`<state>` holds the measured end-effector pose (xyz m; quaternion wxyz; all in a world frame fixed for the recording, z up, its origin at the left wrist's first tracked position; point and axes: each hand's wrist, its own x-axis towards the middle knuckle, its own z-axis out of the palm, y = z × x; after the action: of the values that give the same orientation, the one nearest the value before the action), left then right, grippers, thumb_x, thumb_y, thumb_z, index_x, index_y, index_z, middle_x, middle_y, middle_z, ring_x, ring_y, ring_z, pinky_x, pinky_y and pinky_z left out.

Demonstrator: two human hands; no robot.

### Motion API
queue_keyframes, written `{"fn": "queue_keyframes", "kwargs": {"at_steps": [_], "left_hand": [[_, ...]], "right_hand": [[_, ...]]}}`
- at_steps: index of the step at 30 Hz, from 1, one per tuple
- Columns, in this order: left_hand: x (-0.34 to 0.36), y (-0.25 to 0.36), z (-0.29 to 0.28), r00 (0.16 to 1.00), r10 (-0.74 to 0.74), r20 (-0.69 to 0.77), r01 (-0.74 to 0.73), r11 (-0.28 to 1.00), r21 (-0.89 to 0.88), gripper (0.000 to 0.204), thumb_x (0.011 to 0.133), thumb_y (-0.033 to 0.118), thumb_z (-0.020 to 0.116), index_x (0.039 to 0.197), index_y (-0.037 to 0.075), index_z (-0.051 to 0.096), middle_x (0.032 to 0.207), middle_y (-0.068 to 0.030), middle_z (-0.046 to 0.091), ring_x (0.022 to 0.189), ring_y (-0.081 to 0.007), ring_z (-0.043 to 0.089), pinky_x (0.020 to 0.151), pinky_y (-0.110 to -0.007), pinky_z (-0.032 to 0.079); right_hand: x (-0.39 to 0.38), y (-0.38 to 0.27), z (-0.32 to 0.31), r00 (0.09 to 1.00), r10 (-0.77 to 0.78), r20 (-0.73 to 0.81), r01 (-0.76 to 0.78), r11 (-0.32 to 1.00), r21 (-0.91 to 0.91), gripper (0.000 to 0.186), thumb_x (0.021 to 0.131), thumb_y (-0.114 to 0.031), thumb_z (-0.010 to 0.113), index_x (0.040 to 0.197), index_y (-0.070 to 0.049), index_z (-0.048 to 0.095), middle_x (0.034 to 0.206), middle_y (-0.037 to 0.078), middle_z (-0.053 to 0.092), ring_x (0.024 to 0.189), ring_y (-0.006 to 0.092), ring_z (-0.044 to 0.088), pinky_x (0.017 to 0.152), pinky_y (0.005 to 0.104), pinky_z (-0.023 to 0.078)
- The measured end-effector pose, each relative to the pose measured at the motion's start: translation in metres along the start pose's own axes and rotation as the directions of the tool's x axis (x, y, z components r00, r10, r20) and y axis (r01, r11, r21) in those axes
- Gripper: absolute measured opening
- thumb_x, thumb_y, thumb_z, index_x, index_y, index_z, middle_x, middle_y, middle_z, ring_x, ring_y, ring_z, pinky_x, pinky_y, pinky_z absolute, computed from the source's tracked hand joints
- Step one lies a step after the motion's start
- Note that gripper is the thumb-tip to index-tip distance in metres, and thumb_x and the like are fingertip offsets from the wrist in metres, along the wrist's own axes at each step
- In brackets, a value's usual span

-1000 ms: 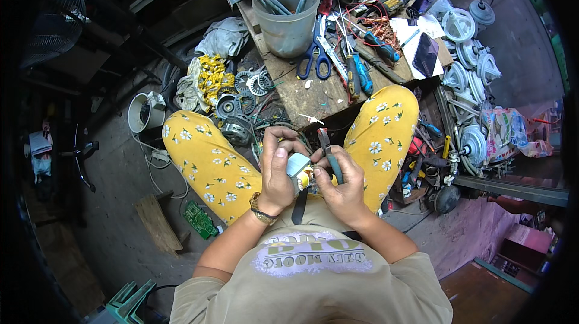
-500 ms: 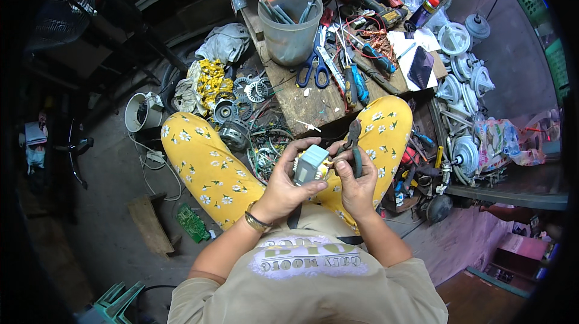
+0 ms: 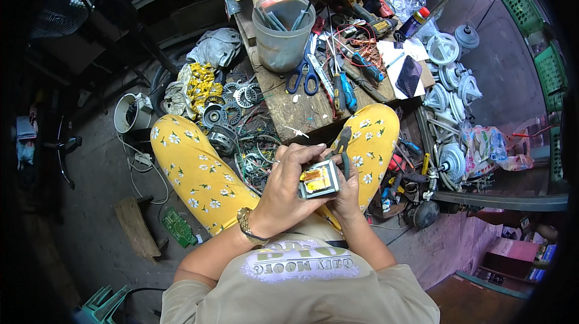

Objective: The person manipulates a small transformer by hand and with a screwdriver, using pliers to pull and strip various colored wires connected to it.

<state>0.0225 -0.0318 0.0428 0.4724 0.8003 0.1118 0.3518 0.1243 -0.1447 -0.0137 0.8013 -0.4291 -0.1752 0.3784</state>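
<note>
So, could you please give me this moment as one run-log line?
Left hand: gripping copper-wound coil block | right hand: holding pliers beside it | wooden bench: blue-handled scissors, plastic bucket

The held block (image 3: pixel 319 181) is showing grey around a yellow wrap (image 3: pixel 317 187) and coppery windings (image 3: pixel 313 175); the pliers (image 3: pixel 344 146) at its one o'clock are looking dark. The trousers (image 3: pixel 202 170) are displaying white, green-leafed flowers on yellow. At six o'clock, a lilac patch (image 3: pixel 301 268) is colouring the beige shirt (image 3: pixel 301 303); at eight, a circuit board (image 3: pixel 178 227) is showing green.

A wooden bench (image 3: pixel 289 111) carries a bucket (image 3: pixel 281 48), blue-handled scissors (image 3: pixel 305 69) and screwdrivers (image 3: pixel 370 69).
</note>
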Motion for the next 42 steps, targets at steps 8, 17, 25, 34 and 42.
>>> {"fn": "queue_keyframes", "kwargs": {"at_steps": [8, 17, 25, 34, 42], "left_hand": [[-0.001, 0.000, 0.000, 0.998, 0.055, -0.010, -0.055, 0.998, 0.023, 0.068, 0.058, 0.012, 0.089, 0.115, 0.004, 0.054, 0.100, -0.0121, 0.059, 0.093, -0.0299, 0.057, 0.082, -0.040, 0.044], [-0.003, -0.007, 0.002, 0.998, 0.065, 0.024, -0.065, 0.998, -0.008, 0.060, 0.059, 0.015, 0.090, 0.108, 0.005, 0.056, 0.099, -0.0123, 0.059, 0.092, -0.0287, 0.057, 0.084, -0.039, 0.042], [-0.015, -0.036, 0.008, 0.971, -0.233, 0.054, 0.238, 0.925, -0.295, 0.068, 0.058, 0.015, 0.093, 0.112, 0.005, 0.054, 0.114, -0.0078, 0.051, 0.102, -0.0187, 0.055, 0.094, -0.032, 0.044], [-0.006, -0.027, -0.004, 0.997, 0.057, -0.053, -0.047, 0.983, 0.175, 0.069, 0.057, 0.003, 0.082, 0.119, 0.005, 0.050, 0.107, -0.0126, 0.059, 0.098, -0.0322, 0.056, 0.087, -0.041, 0.041], [-0.003, -0.023, -0.015, 0.997, 0.073, 0.023, -0.077, 0.969, 0.233, 0.066, 0.057, -0.003, 0.078, 0.116, 0.004, 0.050, 0.105, -0.0132, 0.057, 0.097, -0.0327, 0.055, 0.088, -0.043, 0.042]], "right_hand": [[-0.001, -0.007, 0.004, 0.999, 0.050, 0.009, -0.051, 0.995, 0.082, 0.014, 0.092, -0.016, 0.067, 0.097, -0.006, 0.059, 0.107, 0.010, 0.058, 0.102, 0.0177, 0.059, 0.090, 0.0329, 0.050], [-0.004, 0.006, -0.004, 0.999, 0.027, -0.016, -0.026, 0.995, 0.095, 0.011, 0.092, -0.012, 0.066, 0.099, -0.006, 0.059, 0.111, 0.012, 0.060, 0.097, 0.0178, 0.062, 0.085, 0.0323, 0.052], [-0.001, 0.005, 0.006, 0.993, 0.051, -0.109, -0.033, 0.986, 0.164, 0.012, 0.092, -0.014, 0.067, 0.098, -0.005, 0.060, 0.111, 0.010, 0.061, 0.100, 0.0197, 0.061, 0.088, 0.0352, 0.050], [0.005, -0.009, 0.009, 0.997, -0.048, -0.059, 0.021, 0.916, -0.401, 0.037, 0.093, -0.024, 0.067, 0.119, 0.003, 0.063, 0.110, 0.007, 0.062, 0.102, 0.0141, 0.060, 0.087, 0.0288, 0.050], [0.010, -0.024, -0.001, 0.997, -0.059, 0.058, 0.079, 0.881, -0.467, 0.043, 0.098, -0.032, 0.059, 0.118, 0.005, 0.063, 0.106, 0.005, 0.054, 0.092, 0.0118, 0.059, 0.076, 0.0239, 0.050]]}}
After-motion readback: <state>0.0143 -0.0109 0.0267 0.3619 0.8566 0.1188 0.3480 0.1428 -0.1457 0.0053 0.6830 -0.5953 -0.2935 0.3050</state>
